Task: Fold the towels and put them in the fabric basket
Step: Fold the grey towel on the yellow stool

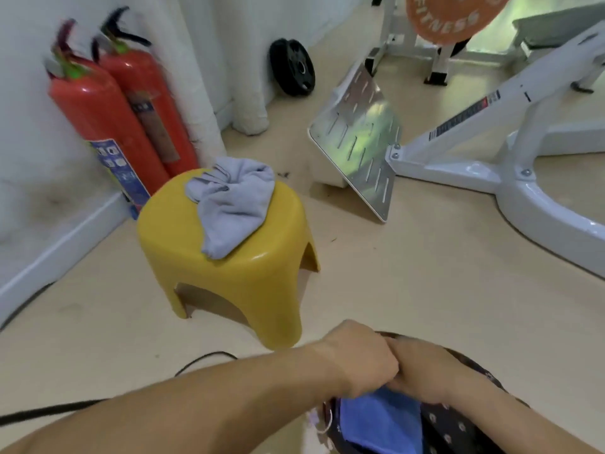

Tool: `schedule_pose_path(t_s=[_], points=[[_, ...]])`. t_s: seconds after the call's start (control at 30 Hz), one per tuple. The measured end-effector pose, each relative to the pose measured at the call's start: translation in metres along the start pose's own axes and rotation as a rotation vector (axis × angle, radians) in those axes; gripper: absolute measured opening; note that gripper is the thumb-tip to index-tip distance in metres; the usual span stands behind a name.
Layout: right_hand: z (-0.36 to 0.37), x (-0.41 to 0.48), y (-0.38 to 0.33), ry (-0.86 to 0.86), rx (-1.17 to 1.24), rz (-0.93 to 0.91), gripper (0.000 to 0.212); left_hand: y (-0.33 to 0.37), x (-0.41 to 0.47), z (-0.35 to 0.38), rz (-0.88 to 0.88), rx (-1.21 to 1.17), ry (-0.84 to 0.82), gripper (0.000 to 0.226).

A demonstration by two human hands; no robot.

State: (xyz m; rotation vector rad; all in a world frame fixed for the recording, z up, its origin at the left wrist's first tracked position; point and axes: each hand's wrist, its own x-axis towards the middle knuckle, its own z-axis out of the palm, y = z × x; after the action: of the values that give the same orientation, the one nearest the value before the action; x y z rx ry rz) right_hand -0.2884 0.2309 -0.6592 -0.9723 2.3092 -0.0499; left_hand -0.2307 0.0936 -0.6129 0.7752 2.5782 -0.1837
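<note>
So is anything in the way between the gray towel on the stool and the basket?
Nothing visible is. The gray towel lies crumpled on the yellow stool, and only bare floor separates it from the basket, where the left hand and right hand are at a blue towel.

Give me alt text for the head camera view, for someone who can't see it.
A person's left hand and right hand meet with curled fingers over a blue towel in a dark patterned fabric basket. Beyond, a crumpled grey towel lies on a yellow plastic stool near two red fire extinguishers.
</note>
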Motion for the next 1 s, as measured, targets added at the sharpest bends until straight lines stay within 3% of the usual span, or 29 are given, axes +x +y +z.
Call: schedule_pose_path(t_s=[0.13,0.33,0.43,0.57,0.7,0.83,1.0], points=[[-0.086,0.001,-0.029,0.003,-0.020,-0.086,0.043,-0.050,-0.062,-0.060,-0.122,0.010,0.198,0.012],[-0.203,0.017,-0.113,0.062,0.095,-0.251,0.029,-0.129,-0.147,-0.060,-0.653,-0.373,0.571,0.024],[-0.224,0.049,-0.155,0.176,0.219,-0.323,0.035,-0.161,-0.171,-0.034,-0.948,-0.490,0.693,0.011],[-0.201,0.090,-0.198,0.272,0.349,-0.330,0.053,-0.187,-0.184,-0.008,-1.183,-0.854,0.683,0.010],[-0.167,0.110,-0.217,0.365,0.283,-0.277,0.073,-0.189,-0.176,-0.004,-1.113,-1.320,0.870,0.019],[-0.158,0.113,-0.224,0.482,0.226,-0.274,0.049,-0.184,-0.172,-0.009,-0.994,-1.558,0.890,0.035],[-0.177,0.113,-0.213,0.349,0.694,-0.200,0.023,-0.179,-0.173,-0.019,-0.944,-1.528,0.964,0.032]])
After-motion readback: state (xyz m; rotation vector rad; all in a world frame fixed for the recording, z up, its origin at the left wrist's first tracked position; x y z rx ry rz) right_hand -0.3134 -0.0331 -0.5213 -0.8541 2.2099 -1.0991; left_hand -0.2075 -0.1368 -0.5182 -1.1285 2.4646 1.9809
